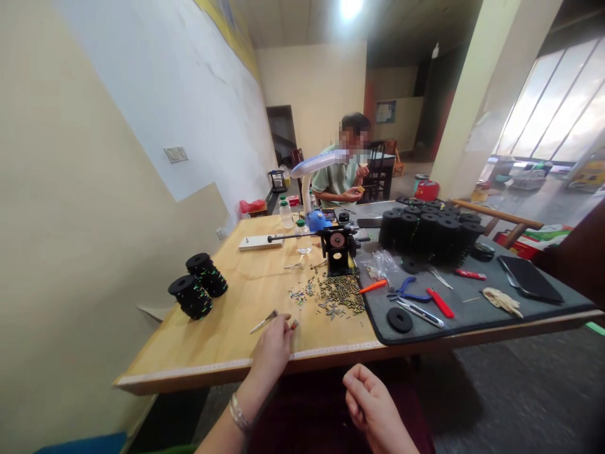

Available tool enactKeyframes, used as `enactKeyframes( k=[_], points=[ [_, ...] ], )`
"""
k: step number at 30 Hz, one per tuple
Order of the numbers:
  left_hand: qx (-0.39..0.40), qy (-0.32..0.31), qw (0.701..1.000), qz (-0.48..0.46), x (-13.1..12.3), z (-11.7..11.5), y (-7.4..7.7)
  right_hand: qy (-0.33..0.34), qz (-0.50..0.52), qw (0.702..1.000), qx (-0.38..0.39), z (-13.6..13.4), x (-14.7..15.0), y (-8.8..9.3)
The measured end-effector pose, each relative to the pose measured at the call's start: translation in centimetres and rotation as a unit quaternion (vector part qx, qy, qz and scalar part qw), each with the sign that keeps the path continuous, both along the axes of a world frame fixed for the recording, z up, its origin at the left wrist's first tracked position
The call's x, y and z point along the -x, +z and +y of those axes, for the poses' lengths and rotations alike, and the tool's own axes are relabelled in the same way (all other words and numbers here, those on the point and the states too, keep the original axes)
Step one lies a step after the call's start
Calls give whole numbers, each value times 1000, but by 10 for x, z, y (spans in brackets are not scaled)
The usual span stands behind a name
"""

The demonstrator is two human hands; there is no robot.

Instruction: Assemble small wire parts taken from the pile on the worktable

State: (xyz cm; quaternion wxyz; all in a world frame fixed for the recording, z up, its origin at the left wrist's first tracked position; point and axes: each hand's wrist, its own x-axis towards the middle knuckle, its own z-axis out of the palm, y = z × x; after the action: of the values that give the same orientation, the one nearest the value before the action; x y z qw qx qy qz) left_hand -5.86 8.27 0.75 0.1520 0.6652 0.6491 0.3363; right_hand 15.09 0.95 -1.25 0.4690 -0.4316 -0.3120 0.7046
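My left hand (275, 340) rests at the table's front edge with its fingers curled together. A tiny reddish piece (293, 325) shows at its fingertips, too small to name. Just beyond the knuckles lies a thin pointed tool (263, 321), its kind unclear. My right hand (371, 403) hovers in front of the edge, above my lap, thumb pressed to the curled fingers; whatever it may hold is hidden. Past the left hand are a heap of small brass-coloured metal pieces (338, 293) and scattered coloured beads (302, 293). A black winding device (337, 249) with a long rod stands behind them.
Two black spools (191, 297) stand left, several more black spools (430, 230) back right. Blue pliers (411, 291), a cutter knife (420, 312), a red-handled tool (439, 302) and a black disc (399, 320) lie on the grey mat (467, 318). Behind a lamp (307, 189) sits another person (333, 180).
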Motion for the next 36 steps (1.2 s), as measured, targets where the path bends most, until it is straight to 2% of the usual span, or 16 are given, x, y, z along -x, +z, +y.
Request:
enactKeyframes(
  k=[2, 4, 6, 8, 11, 13, 20, 28, 36],
  points=[
    [11, -25, 998, -56, -3, -8, 0, -11, 6, 1000, -4, 0, -1, 0],
    [56, -57, 981, -175, -11, -22, 1, -19, 7, 1000, -9, -1, -1, 0],
    [134, -82, 936, -316, -23, -39, 1, -20, 4, 1000, -15, -2, 0, 0],
    [199, -85, 887, -408, -36, -56, 1, -15, -6, 1000, -23, -3, 2, 1],
    [245, -67, 834, -490, -52, -72, -2, -8, -32, 999, -36, -5, 4, 2],
    [257, -61, 821, -506, -58, -77, -6, -1, -48, 998, -38, -5, 5, 2],
    [231, -74, 857, -455, -63, -79, -20, 25, -111, 992, -55, -5, 8, -1],
    [226, -85, 873, -424, -69, -82, -14, 12, -140, 986, -85, -4, 9, -2],
    [228, -85, 876, -416, -71, -84, -16, 1, -187, 974, -125, -5, 7, -5]
  ],
)
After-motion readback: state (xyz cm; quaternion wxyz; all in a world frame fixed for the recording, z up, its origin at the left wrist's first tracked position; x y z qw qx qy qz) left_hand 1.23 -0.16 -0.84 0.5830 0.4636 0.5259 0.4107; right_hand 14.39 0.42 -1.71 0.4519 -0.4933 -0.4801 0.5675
